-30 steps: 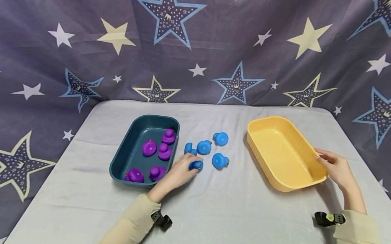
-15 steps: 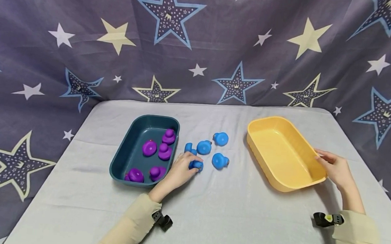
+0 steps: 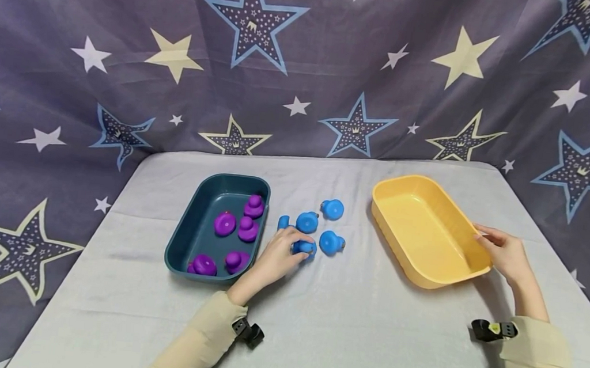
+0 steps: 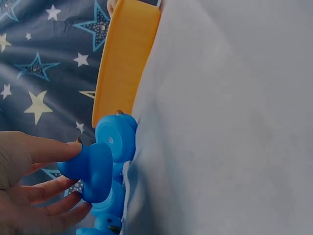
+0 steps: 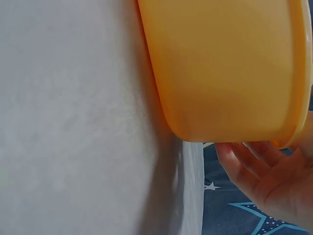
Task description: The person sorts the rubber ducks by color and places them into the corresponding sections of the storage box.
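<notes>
My left hand pinches a blue rubber duck between thumb and fingers. In the left wrist view the duck seems to be just off the cloth. Several other blue ducks lie close by, among them one right of the hand, one behind it and one further back; another is partly hidden by the fingers. At the right, my right hand grips the rim of a yellow tub, thumb at the rim and fingers along the outer wall.
A dark teal tub stands left of the ducks, with several purple ducks inside. A pale cloth covers the table. Behind it hangs a star-patterned curtain.
My left hand has shifted slightly to the right with the blue duck pinched in it. The right hand and the yellow tub have stayed where they were.
</notes>
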`<state>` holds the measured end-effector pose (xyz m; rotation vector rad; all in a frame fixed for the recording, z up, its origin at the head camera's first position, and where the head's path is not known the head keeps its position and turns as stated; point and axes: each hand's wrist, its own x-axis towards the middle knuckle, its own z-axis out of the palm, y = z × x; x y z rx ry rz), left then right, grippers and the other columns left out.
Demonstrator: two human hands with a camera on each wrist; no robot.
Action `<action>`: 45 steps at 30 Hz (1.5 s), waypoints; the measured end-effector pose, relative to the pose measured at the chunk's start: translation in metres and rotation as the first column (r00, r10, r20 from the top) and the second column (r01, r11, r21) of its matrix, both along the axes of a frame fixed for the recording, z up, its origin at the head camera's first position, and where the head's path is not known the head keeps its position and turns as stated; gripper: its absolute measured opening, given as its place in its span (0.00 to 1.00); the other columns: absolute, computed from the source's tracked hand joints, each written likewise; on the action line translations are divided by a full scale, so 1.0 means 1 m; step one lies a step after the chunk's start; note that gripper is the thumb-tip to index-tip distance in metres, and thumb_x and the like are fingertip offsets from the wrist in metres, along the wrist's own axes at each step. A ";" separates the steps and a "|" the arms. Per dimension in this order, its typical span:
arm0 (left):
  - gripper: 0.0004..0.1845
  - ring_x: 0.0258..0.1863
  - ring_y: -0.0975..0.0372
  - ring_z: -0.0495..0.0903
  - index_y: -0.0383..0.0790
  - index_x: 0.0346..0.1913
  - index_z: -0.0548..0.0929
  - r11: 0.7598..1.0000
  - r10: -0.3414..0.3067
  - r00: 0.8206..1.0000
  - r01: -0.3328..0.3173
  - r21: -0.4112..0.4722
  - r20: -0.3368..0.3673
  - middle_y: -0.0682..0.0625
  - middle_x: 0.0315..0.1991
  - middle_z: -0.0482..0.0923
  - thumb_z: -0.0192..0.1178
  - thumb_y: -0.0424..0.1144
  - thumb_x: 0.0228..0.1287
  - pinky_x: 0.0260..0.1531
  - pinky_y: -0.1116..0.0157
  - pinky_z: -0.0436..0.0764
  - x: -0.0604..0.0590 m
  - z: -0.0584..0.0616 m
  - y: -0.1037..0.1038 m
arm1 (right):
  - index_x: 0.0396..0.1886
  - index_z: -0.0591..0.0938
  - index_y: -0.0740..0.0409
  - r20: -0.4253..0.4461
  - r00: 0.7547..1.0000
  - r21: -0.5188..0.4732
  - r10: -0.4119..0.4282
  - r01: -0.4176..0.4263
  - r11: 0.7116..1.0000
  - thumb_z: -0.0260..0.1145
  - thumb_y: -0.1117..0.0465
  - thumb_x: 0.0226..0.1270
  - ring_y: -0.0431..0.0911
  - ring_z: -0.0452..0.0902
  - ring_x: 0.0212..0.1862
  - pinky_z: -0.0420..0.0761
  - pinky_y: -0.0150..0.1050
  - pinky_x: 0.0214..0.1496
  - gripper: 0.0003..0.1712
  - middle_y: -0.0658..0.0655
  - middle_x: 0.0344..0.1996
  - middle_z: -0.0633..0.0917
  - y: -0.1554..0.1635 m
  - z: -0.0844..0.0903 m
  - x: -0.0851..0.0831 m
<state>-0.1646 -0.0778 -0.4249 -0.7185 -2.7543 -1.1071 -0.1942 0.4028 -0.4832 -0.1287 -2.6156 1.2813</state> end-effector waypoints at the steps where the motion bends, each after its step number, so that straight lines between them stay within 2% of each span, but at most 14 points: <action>1: 0.11 0.41 0.58 0.70 0.42 0.40 0.82 1.000 -0.003 1.000 0.003 -0.001 -0.002 0.48 0.41 0.75 0.64 0.34 0.51 0.39 0.61 0.69 0.000 0.001 0.001 | 0.54 0.75 0.60 0.004 1.000 -0.002 0.002 -0.002 1.000 0.59 0.46 0.59 0.26 0.72 0.27 0.73 0.24 0.25 0.29 0.27 0.24 0.75 0.000 0.000 0.000; 5: 0.12 0.42 0.57 0.70 0.40 0.41 0.82 1.000 -0.018 1.000 0.018 0.014 0.000 0.48 0.42 0.75 0.63 0.34 0.52 0.39 0.61 0.69 -0.002 0.006 0.005 | 0.54 0.75 0.60 0.011 1.000 0.003 0.006 -0.007 1.000 0.58 0.46 0.60 0.26 0.72 0.27 0.74 0.25 0.24 0.28 0.28 0.24 0.75 0.000 0.002 0.001; 13: 0.12 0.45 0.55 0.70 0.40 0.42 0.81 0.998 -0.037 0.999 0.037 0.051 0.007 0.48 0.41 0.75 0.63 0.33 0.51 0.51 0.54 0.63 -0.004 0.015 0.019 | 0.54 0.76 0.55 0.022 1.000 -0.041 0.022 -0.021 0.999 0.59 0.48 0.60 0.27 0.72 0.27 0.73 0.24 0.24 0.25 0.28 0.24 0.76 -0.001 0.007 0.003; 17: 0.13 0.44 0.56 0.70 0.41 0.42 0.82 0.998 -0.035 0.999 0.035 0.054 0.004 0.48 0.41 0.75 0.63 0.34 0.51 0.48 0.56 0.65 -0.007 0.019 0.027 | 0.53 0.77 0.53 0.013 0.999 -0.066 0.031 -0.030 0.997 0.59 0.49 0.60 0.27 0.72 0.26 0.73 0.24 0.24 0.23 0.29 0.23 0.76 -0.002 0.007 0.003; 25: 0.12 0.48 0.57 0.70 0.43 0.44 0.81 0.997 -0.041 0.998 0.038 0.064 0.047 0.49 0.45 0.75 0.62 0.36 0.54 0.45 0.61 0.70 -0.013 0.025 0.044 | 0.52 0.78 0.52 -0.012 1.000 -0.074 0.016 -0.017 0.997 0.60 0.50 0.60 0.27 0.72 0.26 0.72 0.24 0.23 0.21 0.28 0.23 0.76 -0.001 0.003 0.003; 31: 0.13 0.48 0.59 0.70 0.44 0.45 0.81 0.995 -0.059 0.996 0.055 0.080 0.059 0.51 0.44 0.74 0.61 0.37 0.55 0.48 0.60 0.67 -0.016 0.027 0.056 | 0.52 0.78 0.54 -0.006 1.000 -0.059 -0.003 0.003 0.998 0.60 0.48 0.59 0.27 0.72 0.26 0.72 0.24 0.24 0.23 0.28 0.24 0.76 -0.002 0.002 0.002; 34: 0.13 0.46 0.60 0.70 0.45 0.45 0.81 0.995 -0.057 0.996 0.051 0.086 0.066 0.52 0.43 0.74 0.61 0.37 0.55 0.47 0.63 0.67 -0.017 0.028 0.061 | 0.52 0.78 0.53 -0.002 1.000 -0.053 0.003 -0.003 0.999 0.60 0.48 0.59 0.27 0.72 0.27 0.72 0.24 0.24 0.23 0.28 0.24 0.76 -0.001 0.001 0.001; 37: 0.13 0.41 0.61 0.70 0.46 0.45 0.81 0.994 -0.053 0.996 0.046 0.098 0.073 0.53 0.41 0.74 0.61 0.37 0.55 0.41 0.67 0.68 -0.018 0.028 0.068 | 0.52 0.78 0.52 -0.007 1.000 -0.035 -0.003 0.003 0.999 0.60 0.49 0.59 0.27 0.72 0.26 0.72 0.24 0.24 0.22 0.28 0.23 0.76 0.002 -0.003 0.000; 40: 0.13 0.41 0.63 0.71 0.46 0.45 0.81 0.992 -0.055 0.996 0.046 0.117 0.073 0.54 0.41 0.74 0.61 0.37 0.55 0.40 0.69 0.69 -0.020 0.030 0.075 | 0.53 0.77 0.54 -0.012 1.000 0.009 -0.018 0.018 1.000 0.59 0.49 0.60 0.26 0.72 0.27 0.72 0.23 0.25 0.23 0.26 0.24 0.75 0.005 -0.008 -0.002; 45: 0.13 0.46 0.64 0.71 0.45 0.45 0.81 0.983 -0.074 0.995 0.061 0.171 0.071 0.52 0.44 0.74 0.61 0.36 0.55 0.45 0.68 0.72 -0.023 0.031 0.089 | 0.53 0.76 0.58 -0.011 0.999 0.053 -0.038 0.039 0.998 0.58 0.47 0.60 0.25 0.71 0.28 0.72 0.22 0.26 0.26 0.26 0.25 0.75 0.008 -0.014 -0.005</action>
